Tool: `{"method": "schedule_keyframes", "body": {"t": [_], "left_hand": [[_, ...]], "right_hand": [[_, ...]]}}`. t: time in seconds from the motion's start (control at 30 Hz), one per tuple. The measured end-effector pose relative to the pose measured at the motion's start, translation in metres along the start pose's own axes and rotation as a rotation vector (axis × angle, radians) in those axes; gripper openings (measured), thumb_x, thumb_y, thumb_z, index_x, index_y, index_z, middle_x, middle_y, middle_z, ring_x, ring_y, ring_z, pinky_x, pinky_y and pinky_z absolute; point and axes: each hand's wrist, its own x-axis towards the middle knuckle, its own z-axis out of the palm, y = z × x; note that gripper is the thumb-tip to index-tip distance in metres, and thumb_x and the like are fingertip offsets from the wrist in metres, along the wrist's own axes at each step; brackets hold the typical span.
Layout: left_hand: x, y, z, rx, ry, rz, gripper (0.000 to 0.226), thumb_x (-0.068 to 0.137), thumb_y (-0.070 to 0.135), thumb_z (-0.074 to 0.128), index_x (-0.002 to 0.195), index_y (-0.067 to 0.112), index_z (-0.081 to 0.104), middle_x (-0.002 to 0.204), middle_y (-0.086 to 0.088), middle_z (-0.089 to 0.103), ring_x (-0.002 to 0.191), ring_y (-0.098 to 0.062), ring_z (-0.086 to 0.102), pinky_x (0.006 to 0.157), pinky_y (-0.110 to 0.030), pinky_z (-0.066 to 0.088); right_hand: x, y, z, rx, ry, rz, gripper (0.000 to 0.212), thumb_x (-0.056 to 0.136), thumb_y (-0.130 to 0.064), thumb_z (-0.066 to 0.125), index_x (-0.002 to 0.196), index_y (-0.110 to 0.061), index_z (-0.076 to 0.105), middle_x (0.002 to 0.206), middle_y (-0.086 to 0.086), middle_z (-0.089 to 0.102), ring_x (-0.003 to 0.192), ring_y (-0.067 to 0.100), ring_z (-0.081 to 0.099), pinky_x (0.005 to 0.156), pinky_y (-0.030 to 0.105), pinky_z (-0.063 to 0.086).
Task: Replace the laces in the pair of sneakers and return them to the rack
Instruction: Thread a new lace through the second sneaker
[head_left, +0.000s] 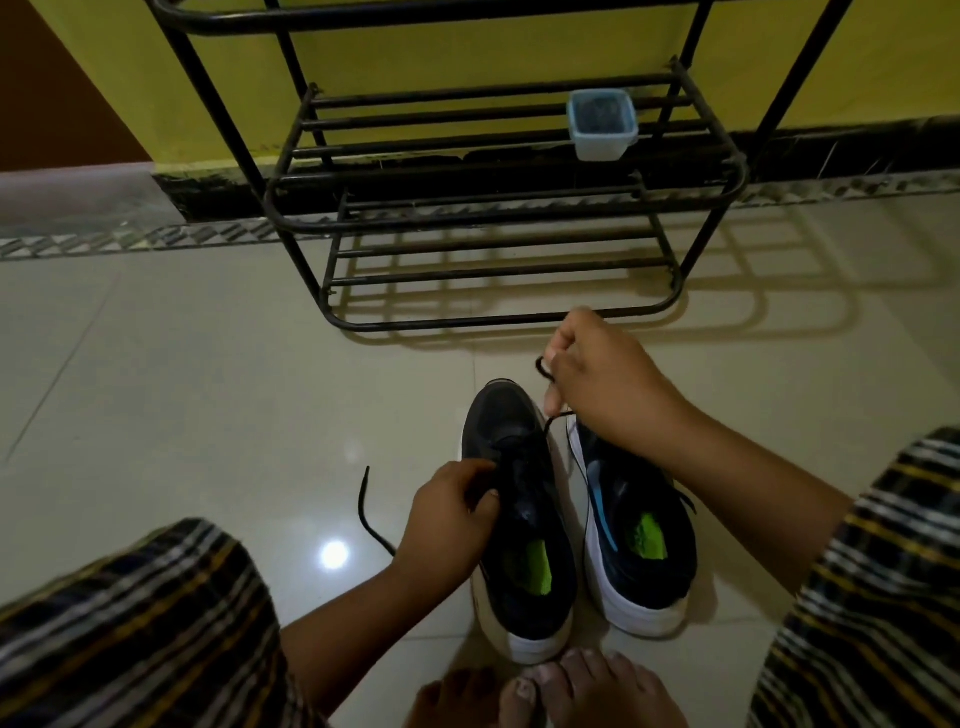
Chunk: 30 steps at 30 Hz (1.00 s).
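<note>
Both hands work a black lace (551, 419) at the left sneaker (519, 514): the right hand (597, 384), raised over the toe, pinches one end, while the left hand (452, 512) grips the eyelet area. Another lace end (370, 512) trails on the floor left of this sneaker. The right sneaker (631, 530) stands just beside it. Judged progress: lacing unfinished; the rack (467, 218) beyond the toes holds no shoes, only a small tub (602, 124).

Glossy pale floor tiles (208, 415) mirror a lamp, the rack (467, 223) is dark painted metal tube, the tub (602, 124) translucent plastic, the sneakers (524, 519) matt black fabric with smooth white rubber soles, the lace (371, 514) woven cord, the clothing (130, 623) checked cloth.
</note>
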Motion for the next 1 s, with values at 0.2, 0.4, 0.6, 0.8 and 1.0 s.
{"method": "schedule_keyframes", "body": {"t": [0.2,0.4,0.6,0.8,1.0], "left_hand": [[0.001,-0.002,-0.011,-0.501,-0.114,-0.221,0.042,0.089,-0.005,0.047,0.093,0.031,0.069,0.101,0.005,0.070,0.088,-0.005,0.066,0.068,-0.013,0.052],[0.004,-0.011,-0.009,-0.654,-0.175,-0.314,0.054,0.088,-0.011,0.040,0.111,0.030,0.065,0.099,0.007,0.071,0.094,-0.017,0.062,0.076,-0.021,0.050],[0.001,-0.014,-0.004,-0.730,-0.099,-0.368,0.038,0.091,-0.009,0.045,0.094,0.018,0.072,0.077,0.000,0.073,0.072,-0.017,0.065,0.068,-0.026,0.051],[0.003,-0.019,-0.004,-0.755,-0.124,-0.382,0.044,0.092,-0.008,0.044,0.091,0.024,0.072,0.084,-0.002,0.074,0.084,-0.027,0.057,0.076,-0.034,0.044],[0.003,-0.021,-0.003,-0.763,-0.152,-0.370,0.046,0.092,-0.008,0.043,0.093,0.027,0.074,0.090,-0.004,0.074,0.090,-0.029,0.053,0.085,-0.040,0.039]], "right_hand": [[0.002,0.025,0.032,0.122,-0.184,0.102,0.009,0.094,-0.016,0.053,0.100,-0.011,0.058,0.073,0.001,0.066,0.049,-0.004,0.052,0.053,0.016,0.035],[0.001,0.037,0.051,0.063,-0.231,0.058,0.010,0.081,-0.004,0.068,0.086,-0.010,0.074,0.078,0.002,0.070,0.077,0.010,0.065,0.072,0.013,0.047],[-0.005,0.042,0.072,-0.058,-0.153,-0.033,0.009,0.083,-0.011,0.065,0.075,-0.009,0.070,0.075,-0.004,0.067,0.072,0.006,0.059,0.073,0.021,0.049],[-0.004,0.049,0.085,-0.129,-0.132,-0.048,0.015,0.084,-0.018,0.062,0.071,-0.015,0.069,0.073,0.001,0.068,0.071,0.015,0.063,0.072,0.039,0.054],[-0.006,0.052,0.089,-0.132,-0.107,-0.055,0.013,0.084,-0.022,0.062,0.071,-0.020,0.065,0.077,0.000,0.068,0.074,0.016,0.062,0.071,0.037,0.054]]}}
